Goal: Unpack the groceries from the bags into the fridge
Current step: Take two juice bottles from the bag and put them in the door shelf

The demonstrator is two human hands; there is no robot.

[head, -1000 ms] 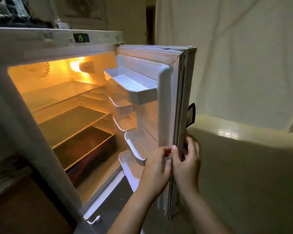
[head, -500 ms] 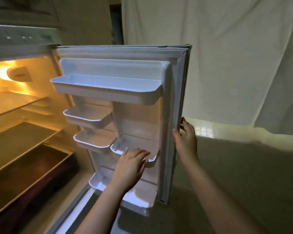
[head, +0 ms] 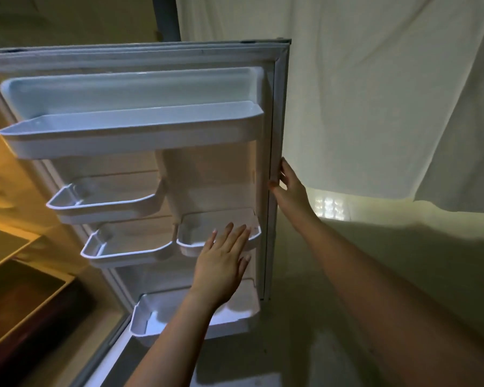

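The white fridge door (head: 213,174) stands wide open with its inner side toward me. It carries several empty white bins, a long one (head: 129,132) at the top. My left hand (head: 224,263) lies flat with straight fingers against the small right-hand bin (head: 187,241) at mid height. My right hand (head: 289,188) holds the door's outer edge, thumb on the inner seal and fingers behind it. The fridge interior (head: 14,275) with its bare shelves shows at the left edge, lit orange. No bags or groceries are in view.
A pale cloth (head: 375,93) hangs behind and to the right of the door. Pale floor (head: 347,303) spreads below it. A grey post (head: 166,18) rises behind the door's top.
The door has swung further open and the view has turned right toward it. My left hand left the door's edge and now lies on a bin; my right hand slid higher up the edge.
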